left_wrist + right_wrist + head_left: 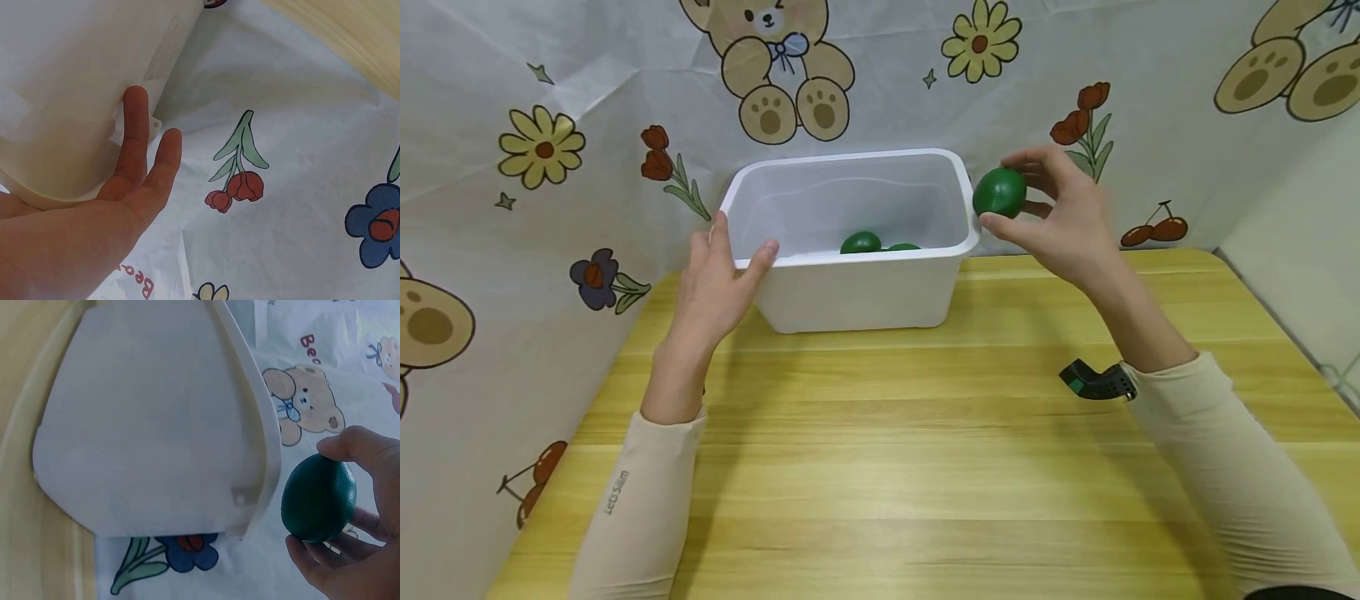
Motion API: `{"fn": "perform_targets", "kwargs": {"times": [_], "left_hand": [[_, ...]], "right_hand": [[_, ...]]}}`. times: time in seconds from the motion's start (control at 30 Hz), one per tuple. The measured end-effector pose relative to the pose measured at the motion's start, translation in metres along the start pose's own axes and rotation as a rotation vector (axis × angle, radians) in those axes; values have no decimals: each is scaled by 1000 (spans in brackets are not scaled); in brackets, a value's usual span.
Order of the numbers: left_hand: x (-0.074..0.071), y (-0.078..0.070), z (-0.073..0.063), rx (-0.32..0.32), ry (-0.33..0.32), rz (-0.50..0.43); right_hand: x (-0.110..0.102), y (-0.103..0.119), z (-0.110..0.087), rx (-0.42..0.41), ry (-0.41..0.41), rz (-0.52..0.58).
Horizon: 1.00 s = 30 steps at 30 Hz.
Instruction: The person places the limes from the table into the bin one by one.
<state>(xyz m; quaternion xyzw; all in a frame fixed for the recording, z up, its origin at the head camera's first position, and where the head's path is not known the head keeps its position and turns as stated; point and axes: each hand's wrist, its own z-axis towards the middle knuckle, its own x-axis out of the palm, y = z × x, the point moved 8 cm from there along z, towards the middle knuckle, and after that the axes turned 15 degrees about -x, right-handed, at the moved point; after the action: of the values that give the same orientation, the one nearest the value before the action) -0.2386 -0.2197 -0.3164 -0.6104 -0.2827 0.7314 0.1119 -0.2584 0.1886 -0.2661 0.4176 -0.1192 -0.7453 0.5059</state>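
Note:
A white plastic bin (pixel 857 292) stands upright at the back of the table. My left hand (pixel 715 279) holds it at the front left corner, thumb over the rim and fingers along the outer wall (pixel 62 94). In my right hand (pixel 1067 212), thumb and fingertips pinch a smooth, dark green egg-shaped object (pixel 1000 192). It is held just outside the bin's right rim, around rim height. The right wrist view shows this green object (pixel 319 499) beside the bin's end wall (pixel 156 425). Inside the bin are two more green objects (pixel 861 242), partly hidden by the front wall.
The wooden table (pixel 887 450) stretches out in front of the bin. Right behind it hangs a white cloth (pixel 887 100) printed with bears and flowers. A dark strap (pixel 1097 381) sticks out at the right cuff. A pale wall (pixel 1300 225) borders the table's right side.

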Motion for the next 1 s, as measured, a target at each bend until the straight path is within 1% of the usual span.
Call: {"fn": "perform_targets", "kwargs": {"times": [0.17, 0.3, 0.43, 0.5, 0.6, 0.83, 1.0], "left_hand": [[1, 0, 2, -2, 5, -2], [0, 1, 1, -6, 3, -8], [1, 1, 2, -6, 6, -6], [1, 0, 2, -3, 6, -3], [0, -2, 2, 3, 4, -1], [0, -3, 1, 6, 1, 5], [0, -1, 1, 5, 4, -8]], "right_hand": [[24, 10, 5, -53, 19, 44], [42, 16, 9, -75, 52, 80], [52, 19, 10, -114, 88, 76], [53, 19, 9, -133, 92, 84], [51, 18, 7, -139, 81, 91], [46, 14, 2, -92, 68, 70], [39, 9, -1, -74, 56, 51]]}}
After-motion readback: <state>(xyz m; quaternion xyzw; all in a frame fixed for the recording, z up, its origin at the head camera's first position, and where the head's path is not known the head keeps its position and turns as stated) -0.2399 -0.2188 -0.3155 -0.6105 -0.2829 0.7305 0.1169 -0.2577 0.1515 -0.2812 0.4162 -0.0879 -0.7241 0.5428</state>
